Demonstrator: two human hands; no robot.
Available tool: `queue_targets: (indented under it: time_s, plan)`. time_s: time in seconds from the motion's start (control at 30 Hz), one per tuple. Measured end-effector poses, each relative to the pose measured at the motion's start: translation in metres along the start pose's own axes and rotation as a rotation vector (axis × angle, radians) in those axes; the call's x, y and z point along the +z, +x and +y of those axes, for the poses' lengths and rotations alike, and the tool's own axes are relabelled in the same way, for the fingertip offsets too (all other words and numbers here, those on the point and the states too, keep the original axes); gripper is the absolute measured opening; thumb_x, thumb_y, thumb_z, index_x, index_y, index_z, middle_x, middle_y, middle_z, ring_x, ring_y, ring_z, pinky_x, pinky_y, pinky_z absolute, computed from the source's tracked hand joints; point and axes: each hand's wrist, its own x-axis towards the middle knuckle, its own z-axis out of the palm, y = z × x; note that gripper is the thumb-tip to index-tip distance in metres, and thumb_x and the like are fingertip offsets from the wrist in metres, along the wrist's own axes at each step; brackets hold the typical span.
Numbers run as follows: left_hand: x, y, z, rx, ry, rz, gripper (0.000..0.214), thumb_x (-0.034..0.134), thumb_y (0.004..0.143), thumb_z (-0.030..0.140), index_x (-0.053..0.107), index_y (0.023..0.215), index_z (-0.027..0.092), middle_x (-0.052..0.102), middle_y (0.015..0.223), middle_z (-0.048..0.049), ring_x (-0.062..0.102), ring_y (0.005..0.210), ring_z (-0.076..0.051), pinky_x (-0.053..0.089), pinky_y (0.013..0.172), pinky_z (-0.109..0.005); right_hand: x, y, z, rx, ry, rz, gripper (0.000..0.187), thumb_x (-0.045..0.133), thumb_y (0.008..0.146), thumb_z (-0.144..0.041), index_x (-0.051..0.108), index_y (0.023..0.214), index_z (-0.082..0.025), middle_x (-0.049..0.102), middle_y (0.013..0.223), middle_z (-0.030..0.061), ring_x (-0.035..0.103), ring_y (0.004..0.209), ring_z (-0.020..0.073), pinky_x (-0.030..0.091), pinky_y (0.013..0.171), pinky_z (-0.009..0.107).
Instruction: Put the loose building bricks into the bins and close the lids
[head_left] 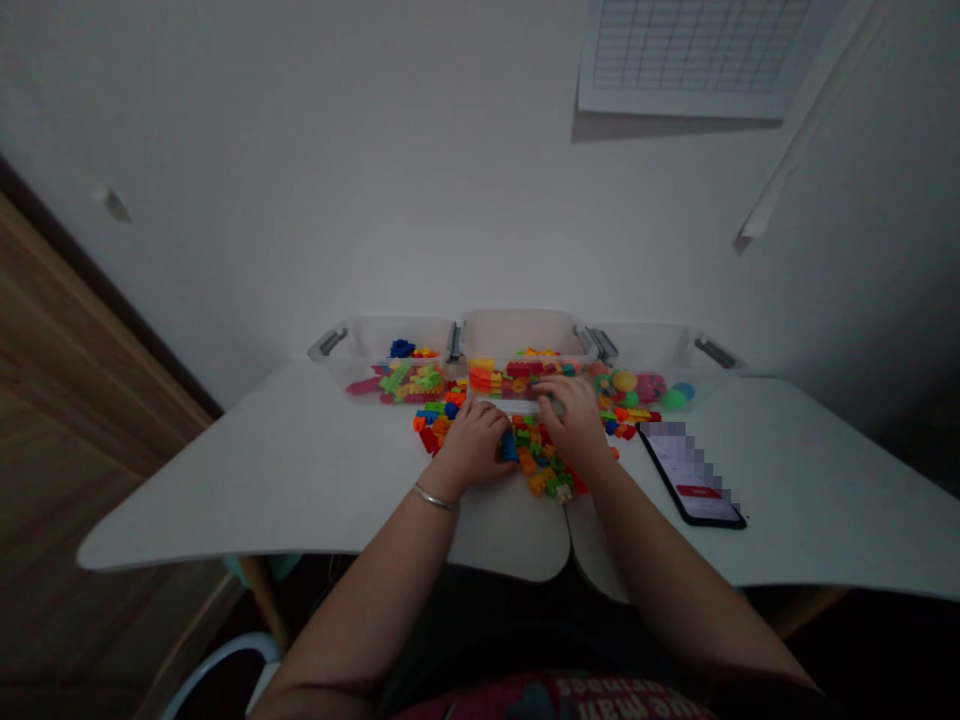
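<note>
A heap of loose multicoloured plastic building bricks point(536, 458) lies on the white table point(300, 480), right in front of me. My left hand point(474, 447) rests palm down at the heap's left side, with a blue brick point(510, 446) next to its little-finger edge. My right hand point(570, 420) sits over the heap's far side, its fingertips curled down near the front wall of the middle clear plastic bin point(525, 335). The fingers of both hands hide whatever lies beneath them, so I cannot tell whether either hand holds a brick.
Three clear plastic bins stand side by side along the wall; the left bin point(382, 345) holds bricks, and the right bin point(645, 345) holds coloured balls. A smartphone point(690, 480) lies on the table to the right. A wooden surface runs along the left.
</note>
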Motion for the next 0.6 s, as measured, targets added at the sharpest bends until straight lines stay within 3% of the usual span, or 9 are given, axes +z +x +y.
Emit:
queue_targets:
  time_s: [0.13,0.3,0.6]
  plan:
    - [0.002,0.0,-0.001,-0.009,0.011,-0.003,0.042,0.077,0.062,0.036,0.06,0.095,0.019,0.062,0.099,-0.009,0.054,0.105,-0.03,0.024,0.113,-0.059,0.01,-0.012,0.006,0.009,0.076,-0.158,0.019,0.05,0.086,-0.02,0.069,0.09,-0.022,0.071,0.098,0.007,0.061,0.1,0.0238,0.044,0.095,0.044]
    - [0.005,0.0,-0.003,-0.048,0.007,0.027,0.045,0.077,0.062,0.036,0.06,0.1,0.017,0.062,0.102,-0.0106,0.052,0.113,-0.031,0.024,0.114,-0.057,0.017,-0.024,0.015,-0.023,0.187,-0.313,0.02,0.057,0.082,-0.018,0.069,0.098,-0.021,0.071,0.101,0.0061,0.061,0.1,0.0221,0.045,0.096,0.042]
    - [0.001,0.003,-0.006,-0.103,-0.086,0.067,0.05,0.079,0.065,0.031,0.059,0.111,0.02,0.061,0.111,-0.0105,0.051,0.114,-0.03,0.034,0.108,-0.054,0.016,-0.026,0.013,-0.019,0.214,-0.305,0.034,0.059,0.082,-0.02,0.064,0.116,-0.022,0.068,0.111,0.0086,0.06,0.106,0.0238,0.047,0.096,0.045]
